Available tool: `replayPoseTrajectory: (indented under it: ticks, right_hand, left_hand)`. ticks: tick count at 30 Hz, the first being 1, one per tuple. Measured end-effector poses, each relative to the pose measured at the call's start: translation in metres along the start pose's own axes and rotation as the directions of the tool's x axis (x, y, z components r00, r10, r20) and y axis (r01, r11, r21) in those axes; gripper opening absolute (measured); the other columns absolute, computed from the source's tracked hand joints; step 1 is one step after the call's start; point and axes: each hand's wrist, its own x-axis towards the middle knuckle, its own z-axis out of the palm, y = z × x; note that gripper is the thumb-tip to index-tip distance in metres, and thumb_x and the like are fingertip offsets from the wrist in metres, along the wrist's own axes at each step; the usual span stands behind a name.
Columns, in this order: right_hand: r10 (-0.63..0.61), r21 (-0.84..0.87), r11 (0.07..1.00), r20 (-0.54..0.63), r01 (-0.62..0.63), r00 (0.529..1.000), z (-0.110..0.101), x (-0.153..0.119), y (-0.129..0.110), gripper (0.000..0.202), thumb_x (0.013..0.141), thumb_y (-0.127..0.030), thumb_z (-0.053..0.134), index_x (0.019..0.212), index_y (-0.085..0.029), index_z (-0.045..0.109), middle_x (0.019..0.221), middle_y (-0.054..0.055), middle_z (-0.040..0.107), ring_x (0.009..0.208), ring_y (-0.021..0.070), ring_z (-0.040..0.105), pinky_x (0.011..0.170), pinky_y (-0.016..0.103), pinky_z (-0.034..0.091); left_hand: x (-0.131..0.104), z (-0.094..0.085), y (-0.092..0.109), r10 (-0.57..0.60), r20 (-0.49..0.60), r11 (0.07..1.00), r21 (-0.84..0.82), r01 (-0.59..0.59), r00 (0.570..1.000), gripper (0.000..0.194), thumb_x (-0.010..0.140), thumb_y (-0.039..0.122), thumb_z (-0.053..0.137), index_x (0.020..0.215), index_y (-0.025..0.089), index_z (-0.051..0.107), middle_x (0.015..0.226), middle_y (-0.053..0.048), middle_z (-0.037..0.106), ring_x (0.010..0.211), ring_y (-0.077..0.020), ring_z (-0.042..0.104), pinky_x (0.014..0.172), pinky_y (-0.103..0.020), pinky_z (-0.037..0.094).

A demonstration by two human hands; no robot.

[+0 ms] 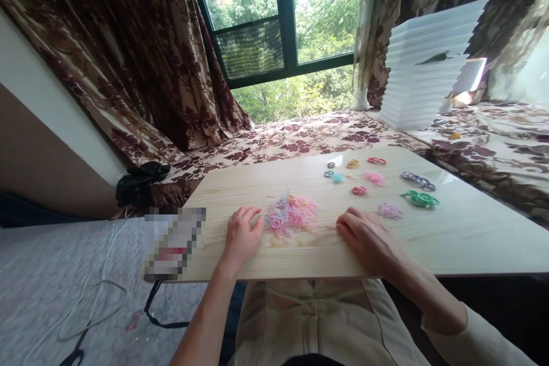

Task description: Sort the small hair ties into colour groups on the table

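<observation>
A mixed pile of thin pastel elastic bands, mostly pink, blue and lilac, lies on a pale wooden board table. My left hand rests at the pile's left edge, its fingers lying loosely apart on the wood. To the right of the pile, my right hand is curled with its fingers together and fingertips down on the tabletop. A faint pink strand shows by those fingertips; whatever they pinch is too small to make out. Beyond the right hand sit sorted little heaps: lilac bands, pink bands and light blue bands.
Thicker hair ties stand in groups at the right: green, purple, red, yellow. A blurred-out flat object covers the left corner of the table. White cables and a black strap lie lower left.
</observation>
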Motion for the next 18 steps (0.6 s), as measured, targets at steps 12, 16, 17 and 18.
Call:
replayPoseTrajectory:
  ticks: [12,16,17,18]
  right_hand:
    - [0.36,-0.162,0.919,-0.032,-0.36,0.932,-0.058,0.055,0.107,0.023,0.09,-0.028,0.049,0.077,-0.019,0.067,0.088,0.011,0.07,0.079,0.0228,0.063,0.067,0.034,0.043]
    - [0.429,-0.172,0.891,0.013,-0.421,0.903,-0.051,0.073,0.126,0.023,0.093,-0.036,0.055,0.084,-0.017,0.065,0.081,0.002,0.066,0.072,0.0139,0.059,0.07,0.031,0.047]
    - [0.428,-0.163,0.892,0.015,-0.421,0.903,-0.049,0.075,0.128,0.024,0.093,-0.037,0.056,0.083,-0.018,0.064,0.079,0.001,0.065,0.071,0.0134,0.058,0.069,0.031,0.048]
    - [0.415,-0.148,0.901,0.014,-0.409,0.91,-0.048,0.076,0.13,0.024,0.093,-0.038,0.057,0.08,-0.018,0.064,0.077,0.001,0.064,0.071,0.0142,0.059,0.068,0.031,0.047]
  left_hand:
    - [0.001,0.002,-0.003,-0.012,-0.008,0.999,-0.043,0.011,1.0,0.027,0.088,0.027,0.048,0.098,0.018,0.071,0.106,-0.01,0.071,0.108,-0.0253,0.063,0.102,-0.045,0.047]
    - [0.002,0.001,-0.003,-0.015,-0.007,0.998,-0.058,0.015,1.0,0.03,0.09,0.029,0.045,0.099,0.017,0.07,0.106,-0.01,0.071,0.107,-0.025,0.063,0.102,-0.044,0.047]
    - [0.002,0.001,-0.003,-0.016,-0.007,0.998,-0.062,0.015,1.0,0.03,0.09,0.029,0.044,0.1,0.017,0.07,0.106,-0.01,0.071,0.107,-0.025,0.064,0.102,-0.044,0.047]
    - [0.002,0.001,-0.003,-0.017,-0.006,0.998,-0.066,0.017,1.0,0.031,0.09,0.029,0.044,0.1,0.017,0.07,0.106,-0.01,0.071,0.107,-0.025,0.064,0.102,-0.044,0.047]
